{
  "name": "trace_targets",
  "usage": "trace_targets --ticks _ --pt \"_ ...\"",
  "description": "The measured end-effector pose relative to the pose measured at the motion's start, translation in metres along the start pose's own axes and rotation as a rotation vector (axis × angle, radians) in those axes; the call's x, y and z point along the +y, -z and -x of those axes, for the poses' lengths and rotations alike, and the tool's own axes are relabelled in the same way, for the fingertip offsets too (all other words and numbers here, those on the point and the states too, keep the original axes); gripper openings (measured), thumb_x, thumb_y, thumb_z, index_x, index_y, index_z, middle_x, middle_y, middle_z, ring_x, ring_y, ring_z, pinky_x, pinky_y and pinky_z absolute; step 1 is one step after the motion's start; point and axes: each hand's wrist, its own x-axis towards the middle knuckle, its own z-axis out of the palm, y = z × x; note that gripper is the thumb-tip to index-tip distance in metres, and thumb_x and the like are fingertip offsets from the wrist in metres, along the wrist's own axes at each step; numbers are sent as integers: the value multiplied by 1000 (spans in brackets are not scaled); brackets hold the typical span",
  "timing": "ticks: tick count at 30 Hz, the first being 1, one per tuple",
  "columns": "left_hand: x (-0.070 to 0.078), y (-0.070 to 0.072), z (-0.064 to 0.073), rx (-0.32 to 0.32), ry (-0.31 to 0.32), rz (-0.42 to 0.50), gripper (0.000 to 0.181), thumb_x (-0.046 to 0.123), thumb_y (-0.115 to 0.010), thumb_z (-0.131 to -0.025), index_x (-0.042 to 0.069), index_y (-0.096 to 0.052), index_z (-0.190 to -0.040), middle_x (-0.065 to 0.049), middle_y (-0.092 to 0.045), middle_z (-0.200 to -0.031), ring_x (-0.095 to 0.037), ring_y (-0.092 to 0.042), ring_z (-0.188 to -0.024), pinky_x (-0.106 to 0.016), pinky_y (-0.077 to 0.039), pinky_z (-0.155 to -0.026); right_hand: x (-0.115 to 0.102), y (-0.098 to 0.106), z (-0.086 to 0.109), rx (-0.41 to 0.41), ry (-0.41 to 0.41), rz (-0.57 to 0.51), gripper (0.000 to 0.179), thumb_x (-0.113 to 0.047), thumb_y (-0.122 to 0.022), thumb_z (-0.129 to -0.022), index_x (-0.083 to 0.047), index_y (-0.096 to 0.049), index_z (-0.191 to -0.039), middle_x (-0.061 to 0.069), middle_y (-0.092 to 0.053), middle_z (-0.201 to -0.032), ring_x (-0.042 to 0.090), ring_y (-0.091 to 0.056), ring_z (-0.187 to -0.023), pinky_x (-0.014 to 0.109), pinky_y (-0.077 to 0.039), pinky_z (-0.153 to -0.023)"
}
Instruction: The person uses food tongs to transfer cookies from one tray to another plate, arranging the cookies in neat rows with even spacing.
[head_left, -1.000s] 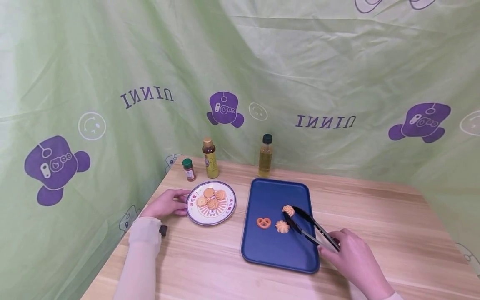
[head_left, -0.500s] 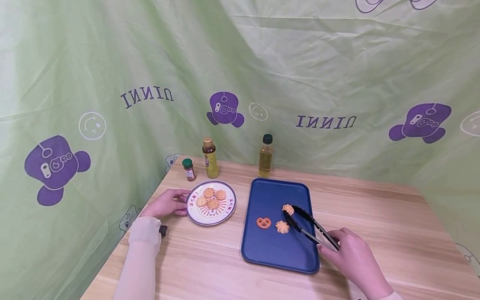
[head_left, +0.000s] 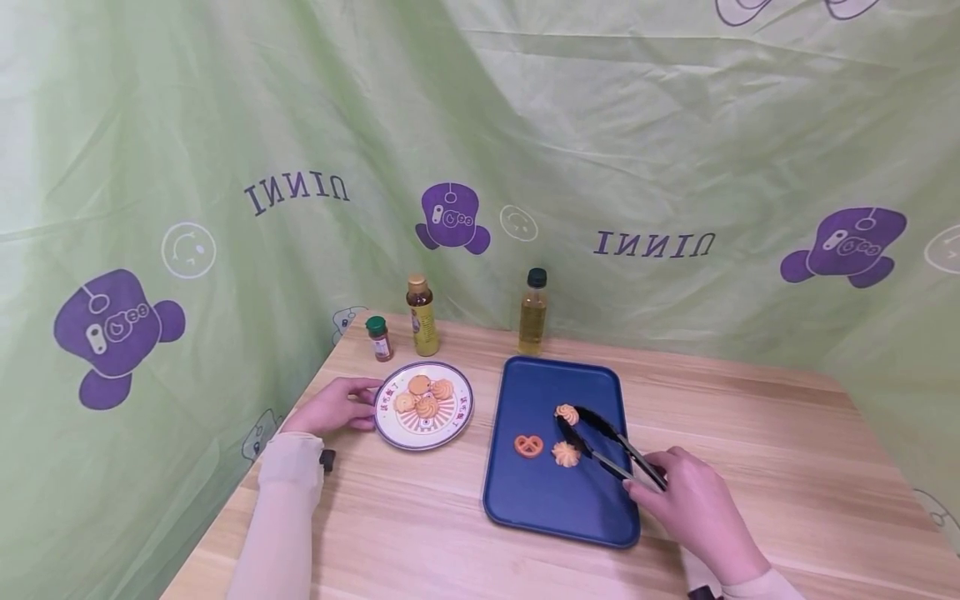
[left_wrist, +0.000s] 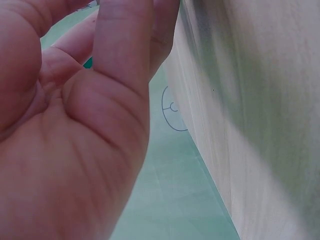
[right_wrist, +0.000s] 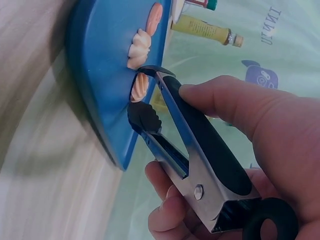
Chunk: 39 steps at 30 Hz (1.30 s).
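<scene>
My left hand (head_left: 339, 406) holds the left rim of a round white plate (head_left: 401, 429), fingers and thumb at its edge; in the left wrist view the hand (left_wrist: 95, 115) hides most of the plate. Several cookies (head_left: 426, 407) lie on it. My right hand (head_left: 693, 504) grips black-and-silver tongs (head_left: 615, 446), thumb along one arm. Between the black tips of the tongs (right_wrist: 210, 145) is a swirled cookie (right_wrist: 140, 88), over a blue tray (head_left: 555, 508). A star-shaped piped cookie (head_left: 566, 454) and a pretzel-shaped cookie (head_left: 528, 447) lie on the tray.
Behind the plate stand a green-capped spice jar (head_left: 379, 339) and a yellow-labelled bottle (head_left: 423, 321). A dark-capped oil bottle (head_left: 532, 315) stands behind the tray. A green printed curtain (head_left: 555, 125) hangs around the wooden table (head_left: 750, 433).
My right hand has moved slightly left and back, taking the tongs and the swirled cookie with it. The left hand and the plate have stayed put.
</scene>
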Motion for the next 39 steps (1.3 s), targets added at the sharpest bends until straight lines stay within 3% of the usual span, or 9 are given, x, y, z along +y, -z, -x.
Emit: trace_targets --ticks 9,19,33,39 --pt "-2 0 -1 -10 -27 -3 64 -2 -71 -105 -5 -49 -165 -28 -63 -137 -14 -78 -91 -30 -73 -84 -19 -2 -11 -35 2 -21 46 -31 -91 -90 5 -81 -118 7 -69 -91 17 -53 -72 28 -44 -60" --pt "8 4 1 -5 -27 -23 63 -1 -70 -105 -3 -49 -165 -29 -63 -137 -15 -78 -92 -30 -73 -85 -45 -8 -25 -10 66 -26 47 -32 -92 -88 4 -82 -117 11 -76 -98 19 -63 -78 41 -59 -69" --pt "5 3 0 -13 -35 -13 65 -3 -71 -104 -5 -48 -165 -29 -63 -135 -15 -78 -90 -31 -73 -84 -97 -29 -44 -39 152 -90 39 -27 -91 -87 0 -83 -114 6 -71 -92 18 -55 -78 31 -48 -64" --pt "0 3 -3 -16 -26 -11 64 -3 -71 -104 -4 -49 -164 -27 -64 -133 -15 -78 -89 -31 -73 -84 -115 -41 -46 -49 202 -89 27 -27 -92 -87 -6 -82 -100 2 -67 -86 16 -55 -77 32 -49 -64"
